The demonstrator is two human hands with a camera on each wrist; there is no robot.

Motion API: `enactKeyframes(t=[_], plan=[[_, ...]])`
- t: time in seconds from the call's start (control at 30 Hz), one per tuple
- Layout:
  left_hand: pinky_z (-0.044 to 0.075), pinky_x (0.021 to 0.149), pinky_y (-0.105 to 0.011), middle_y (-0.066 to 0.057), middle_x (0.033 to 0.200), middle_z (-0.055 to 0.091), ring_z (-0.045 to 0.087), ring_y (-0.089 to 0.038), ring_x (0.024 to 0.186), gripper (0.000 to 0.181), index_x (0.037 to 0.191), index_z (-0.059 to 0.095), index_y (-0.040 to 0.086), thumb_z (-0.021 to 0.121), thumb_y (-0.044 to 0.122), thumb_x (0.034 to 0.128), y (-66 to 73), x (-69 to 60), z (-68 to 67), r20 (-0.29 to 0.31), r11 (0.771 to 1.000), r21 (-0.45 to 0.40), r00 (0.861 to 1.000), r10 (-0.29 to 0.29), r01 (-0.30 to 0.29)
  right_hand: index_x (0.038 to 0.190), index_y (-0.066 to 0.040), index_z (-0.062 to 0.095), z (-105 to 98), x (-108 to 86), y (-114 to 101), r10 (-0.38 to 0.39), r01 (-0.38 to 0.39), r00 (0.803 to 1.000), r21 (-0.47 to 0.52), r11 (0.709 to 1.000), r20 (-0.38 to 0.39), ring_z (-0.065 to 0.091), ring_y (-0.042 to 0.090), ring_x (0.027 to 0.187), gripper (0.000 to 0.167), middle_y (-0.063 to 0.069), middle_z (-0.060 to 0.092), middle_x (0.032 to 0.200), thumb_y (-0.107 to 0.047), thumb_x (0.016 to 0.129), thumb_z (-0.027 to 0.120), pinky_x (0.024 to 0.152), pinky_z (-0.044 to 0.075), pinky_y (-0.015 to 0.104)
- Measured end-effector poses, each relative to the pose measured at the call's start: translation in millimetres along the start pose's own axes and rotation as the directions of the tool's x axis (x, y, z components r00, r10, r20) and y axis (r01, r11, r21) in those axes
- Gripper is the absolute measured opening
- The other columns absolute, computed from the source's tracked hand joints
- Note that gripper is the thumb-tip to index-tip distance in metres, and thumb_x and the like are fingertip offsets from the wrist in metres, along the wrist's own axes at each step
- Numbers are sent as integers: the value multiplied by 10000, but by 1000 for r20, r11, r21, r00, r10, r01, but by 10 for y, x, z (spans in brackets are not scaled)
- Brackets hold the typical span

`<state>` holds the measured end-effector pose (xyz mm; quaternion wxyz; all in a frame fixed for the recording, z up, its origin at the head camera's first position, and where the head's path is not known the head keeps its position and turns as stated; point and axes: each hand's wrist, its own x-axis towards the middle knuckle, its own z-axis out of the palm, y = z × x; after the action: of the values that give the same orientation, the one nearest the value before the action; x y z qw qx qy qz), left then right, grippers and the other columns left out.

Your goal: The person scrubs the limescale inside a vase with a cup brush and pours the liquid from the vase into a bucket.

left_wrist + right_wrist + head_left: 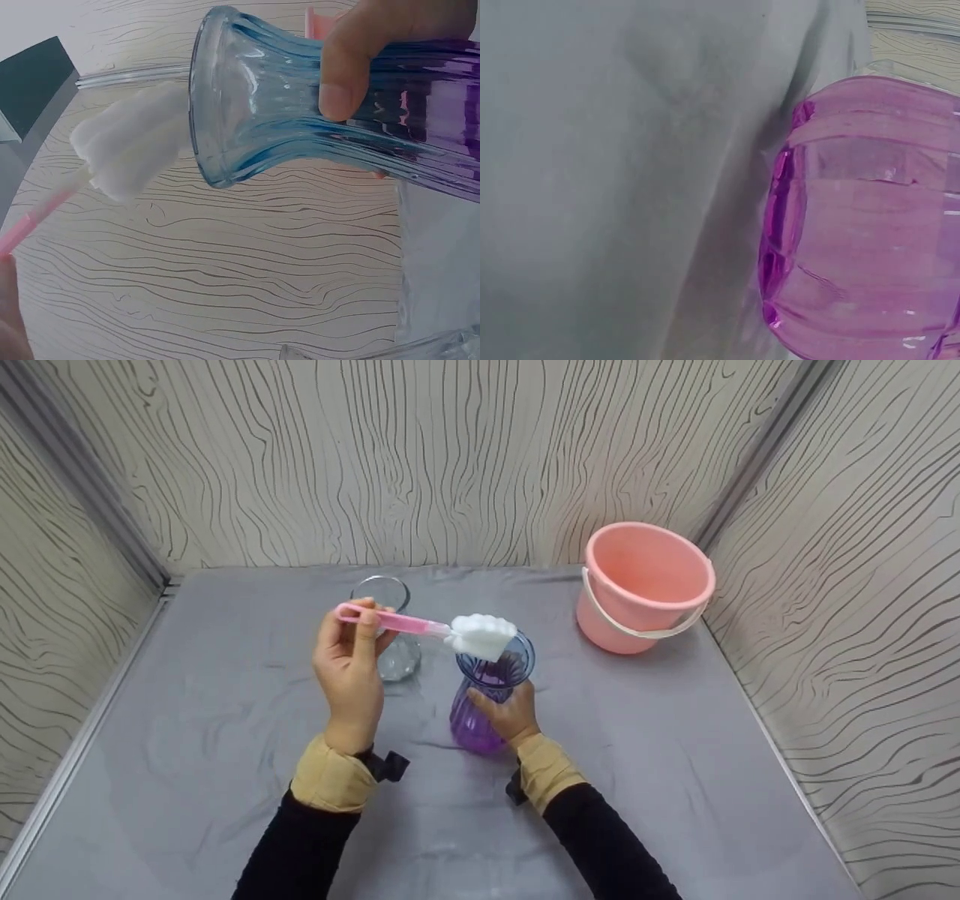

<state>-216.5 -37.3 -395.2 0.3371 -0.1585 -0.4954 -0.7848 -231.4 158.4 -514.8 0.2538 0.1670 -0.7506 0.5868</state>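
In the head view my left hand [349, 675] pinches the pink handle [401, 622] of a brush with a white sponge head [482, 637]. The sponge is at the mouth of a blue and purple glass vase [474, 721], which my right hand [513, 712] grips round its neck. The left wrist view has the white sponge [131, 139] beside the flared blue rim of the vase [285, 97], the right hand's thumb [341, 94] on the glass. The purple base of the vase [870, 225] fills the right side of the right wrist view; no hand shows there.
A clear glass vase [397, 660] stands behind my left hand, partly covered by it. A pink bucket [622, 619] with a white handle is at the back right of the grey cloth [645, 735]. Wood-patterned panels [450, 457] enclose the back and sides.
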Motion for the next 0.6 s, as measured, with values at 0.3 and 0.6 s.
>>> enactKeyframes(t=[0.3,0.6], plan=[[603,819,-338,-162,981,671,702,-178,925,329,1070,601,-151,626,172,1015,-31,-25,93,174,983,143,981,88,-113,1225,131,556,25,-61,371,56,-56,998,27,998,5,679,399,1057,707,277,685,1154,-310,759,853,971,545,409],[597,826,-309,-215,999,621,676,-183,959,349,1042,627,-124,631,223,1004,-110,-23,178,266,965,168,952,151,-200,1249,121,552,20,-54,369,27,-27,1000,27,999,5,674,415,1067,721,270,685,1166,-307,749,844,979,539,435]])
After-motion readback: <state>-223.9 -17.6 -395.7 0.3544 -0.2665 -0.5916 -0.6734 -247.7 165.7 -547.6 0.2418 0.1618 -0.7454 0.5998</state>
